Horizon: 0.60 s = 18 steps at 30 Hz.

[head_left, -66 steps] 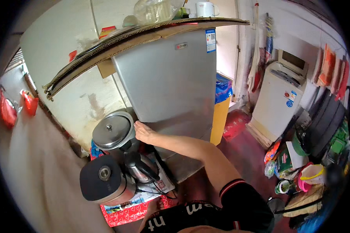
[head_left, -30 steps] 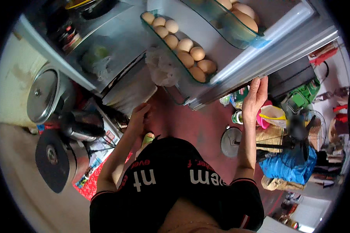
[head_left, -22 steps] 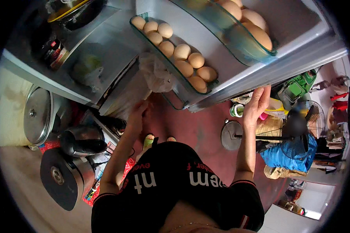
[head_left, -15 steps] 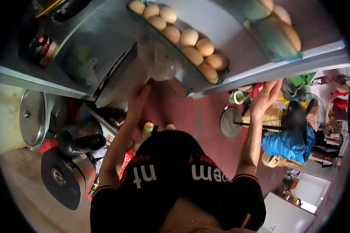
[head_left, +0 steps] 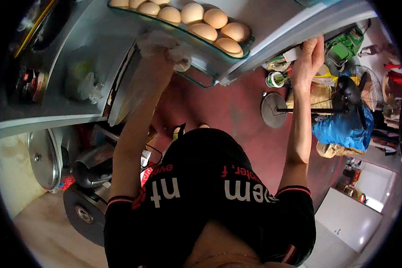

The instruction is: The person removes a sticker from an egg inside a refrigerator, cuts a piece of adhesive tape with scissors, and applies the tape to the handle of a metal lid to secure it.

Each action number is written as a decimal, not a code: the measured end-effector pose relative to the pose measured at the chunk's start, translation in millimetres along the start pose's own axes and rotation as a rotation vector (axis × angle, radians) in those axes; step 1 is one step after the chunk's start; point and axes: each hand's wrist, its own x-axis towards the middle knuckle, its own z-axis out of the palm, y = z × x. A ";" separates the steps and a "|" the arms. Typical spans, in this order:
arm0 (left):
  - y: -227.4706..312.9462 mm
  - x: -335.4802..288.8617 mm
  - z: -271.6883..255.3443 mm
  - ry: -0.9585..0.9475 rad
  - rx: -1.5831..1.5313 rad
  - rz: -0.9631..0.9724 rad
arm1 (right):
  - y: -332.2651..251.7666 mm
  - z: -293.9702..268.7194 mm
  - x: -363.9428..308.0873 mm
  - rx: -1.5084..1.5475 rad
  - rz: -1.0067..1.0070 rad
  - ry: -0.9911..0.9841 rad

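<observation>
My left hand [head_left: 158, 62] reaches up between the fridge shelves and the open door. A crumpled clear plastic bag [head_left: 183, 62] bunches around its fingers and partly hides them. Beside it, several brown eggs [head_left: 203, 32] lie in a greenish clear door rack [head_left: 165, 23]. My right hand [head_left: 309, 58] is raised at the outer edge of the fridge door [head_left: 272, 47], its fingers bent over that edge.
Left, a fridge shelf holds a bagged green item [head_left: 82, 82] and a dark-labelled jar [head_left: 31, 85]. Below are a pot lid [head_left: 42, 156] and an electric kettle [head_left: 94, 167]. At right stand a fan [head_left: 348, 89], a blue bag [head_left: 346, 129] and a white cabinet [head_left: 346, 219].
My left hand has moved up to the eggs' rack, with the plastic bag now gathered about its fingers. My right hand has risen along the door edge, and the view has shifted.
</observation>
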 end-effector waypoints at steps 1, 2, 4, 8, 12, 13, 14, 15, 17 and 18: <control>-1.8 1.3 -0.3 0.022 -0.044 0.002 | 5.3 -3.8 -0.2 -0.014 0.012 -0.014; -2.7 2.2 0.2 0.043 -0.090 0.004 | 5.7 -4.0 0.5 -0.026 0.007 -0.002; -6.6 -1.9 4.3 0.186 -0.269 0.048 | 12.2 -3.7 1.2 -0.032 -0.020 0.008; -12.7 3.4 -5.5 0.128 -0.688 0.139 | 32.5 -11.6 3.0 -0.073 -0.023 0.013; -29.8 24.9 -18.4 0.015 -1.357 -0.131 | 41.2 -11.5 6.0 0.122 0.056 -0.024; -39.0 33.0 -21.5 0.000 -1.572 -0.305 | 28.3 -12.3 8.8 0.025 0.040 -0.066; -59.2 45.7 -26.6 0.001 -1.588 -0.334 | 31.4 -13.4 9.5 -0.069 0.011 -0.025; -92.0 58.6 -31.3 0.012 -1.606 -0.365 | 34.1 -10.8 10.1 -0.159 -0.019 0.008; -92.4 65.3 -29.6 0.064 -1.586 -0.431 | 31.9 -8.5 14.8 -0.003 -0.121 -0.030; -66.4 59.8 -34.9 0.120 -1.541 -0.458 | 32.4 -8.6 11.8 0.040 0.048 -0.026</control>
